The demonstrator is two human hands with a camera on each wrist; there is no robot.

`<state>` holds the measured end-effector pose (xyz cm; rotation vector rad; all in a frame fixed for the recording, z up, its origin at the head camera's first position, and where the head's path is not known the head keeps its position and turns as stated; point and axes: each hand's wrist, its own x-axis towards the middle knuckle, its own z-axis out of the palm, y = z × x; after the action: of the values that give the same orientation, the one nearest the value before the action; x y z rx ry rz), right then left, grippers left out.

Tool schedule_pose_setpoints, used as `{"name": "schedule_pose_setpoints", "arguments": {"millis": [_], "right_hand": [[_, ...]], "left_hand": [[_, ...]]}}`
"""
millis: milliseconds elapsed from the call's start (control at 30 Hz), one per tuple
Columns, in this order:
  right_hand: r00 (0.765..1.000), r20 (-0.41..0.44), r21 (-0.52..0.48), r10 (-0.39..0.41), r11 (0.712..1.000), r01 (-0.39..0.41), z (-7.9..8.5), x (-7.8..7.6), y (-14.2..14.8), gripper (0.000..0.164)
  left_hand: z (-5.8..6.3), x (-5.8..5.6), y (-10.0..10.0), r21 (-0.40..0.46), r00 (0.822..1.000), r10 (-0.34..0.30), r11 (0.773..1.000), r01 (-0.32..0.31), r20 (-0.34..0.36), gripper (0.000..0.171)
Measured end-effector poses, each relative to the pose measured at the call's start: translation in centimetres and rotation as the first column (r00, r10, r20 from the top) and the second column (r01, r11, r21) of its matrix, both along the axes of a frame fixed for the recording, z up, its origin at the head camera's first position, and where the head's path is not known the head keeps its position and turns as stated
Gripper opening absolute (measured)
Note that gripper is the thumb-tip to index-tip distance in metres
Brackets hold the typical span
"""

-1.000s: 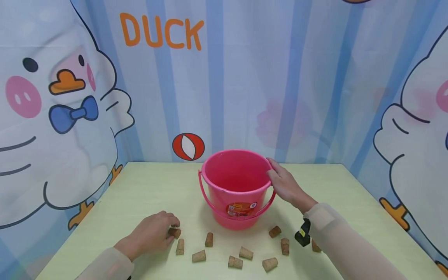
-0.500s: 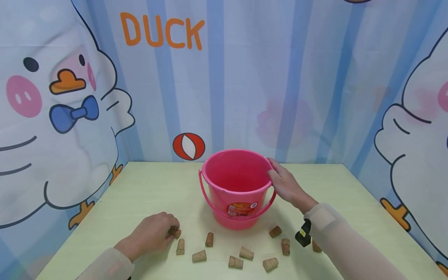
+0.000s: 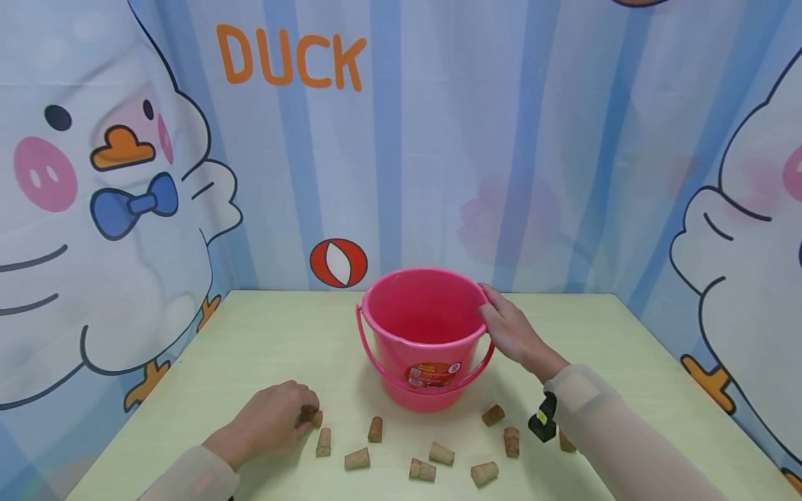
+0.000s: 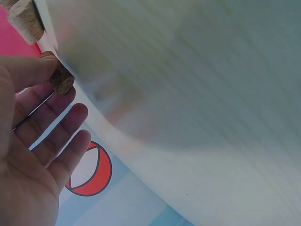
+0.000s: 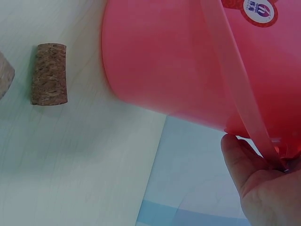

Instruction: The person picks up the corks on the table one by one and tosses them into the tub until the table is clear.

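My left hand (image 3: 276,417) pinches a dark brown cork (image 4: 62,79) between thumb and fingertips, low over the table; the other fingers are spread. In the head view the hand hides part of that cork. A lighter cork (image 3: 323,442) lies just beside the hand. A pink plastic bucket (image 3: 426,362) stands upright at the middle, its handle hanging down in front. At the bucket's right side my right hand (image 3: 516,330) grips the rim near the handle's joint. From the right wrist view, the thumb lies against the outer wall, and the other fingers are mostly hidden.
Several more corks are scattered in front of the bucket, among them a pale one (image 3: 484,474) and a brown one (image 3: 493,415). Another cork (image 3: 567,441) is partly hidden by the right sleeve. A duck-print curtain (image 3: 438,139) hangs behind the pale table (image 3: 282,334).
My left fingers have closed on the dark cork and drawn slightly back to the left, covering more of it. The right hand and the bucket stay in place.
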<state>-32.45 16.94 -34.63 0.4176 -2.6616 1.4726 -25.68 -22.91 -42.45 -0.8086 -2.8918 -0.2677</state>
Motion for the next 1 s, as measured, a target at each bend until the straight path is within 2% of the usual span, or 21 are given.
{"name": "schedule_pose_setpoints", "arguments": {"millis": [233,500,767,1000], "right_hand": [[1.0,-0.007,0.004,0.008,1.0,-0.008,0.0,0.0,0.0,0.062],[1.0,-0.018,0.003,0.021,1.0,-0.021,0.0,0.0,0.1,0.06],[1.0,-0.015,-0.003,0.015,1.0,-0.015,0.1,0.1,0.1,0.061],[1.0,-0.02,0.0,0.022,1.0,-0.022,0.1,0.2,0.2,0.061]], "left_hand": [[0.5,0.1,0.3,0.031,0.998,0.046,0.998,-0.047,0.033,0.014],[1.2,-0.1,0.5,0.082,1.0,0.012,0.997,-0.013,0.008,0.014],[2.5,-0.2,1.2,0.138,0.999,0.045,0.989,-0.046,0.015,0.009],[3.6,0.0,2.0,0.184,0.996,0.064,0.982,-0.053,-0.055,0.01]]}}
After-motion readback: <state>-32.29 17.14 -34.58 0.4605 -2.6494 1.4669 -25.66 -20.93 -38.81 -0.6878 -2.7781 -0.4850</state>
